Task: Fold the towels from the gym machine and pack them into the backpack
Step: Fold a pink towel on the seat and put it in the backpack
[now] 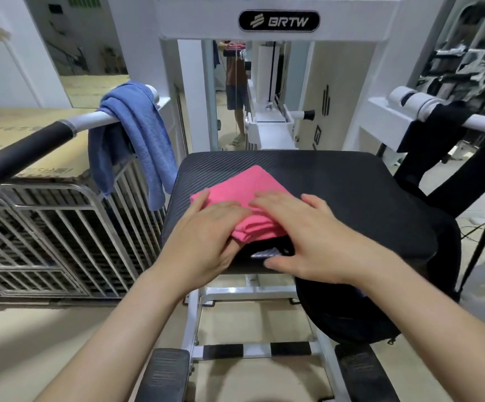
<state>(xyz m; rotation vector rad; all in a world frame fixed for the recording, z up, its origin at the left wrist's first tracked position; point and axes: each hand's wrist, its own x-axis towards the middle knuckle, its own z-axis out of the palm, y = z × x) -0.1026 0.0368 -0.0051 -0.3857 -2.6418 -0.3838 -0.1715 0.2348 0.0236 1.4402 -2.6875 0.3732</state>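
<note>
Pink towel [244,195], folded into a thick square, lies on the black seat pad [337,181] of the gym machine [200,21], near the pad's front edge. L hand [206,236]: fingers on top, thumb tucked under the near corner, pinching it. R hand [302,227]: flat on the towel's right half, fingers spread, gripping nothing. Black backpack [348,314] sits vs. the pad's front, just under R hand. Blue towel [136,134] drapes over the left handle bar [32,143].
</note>
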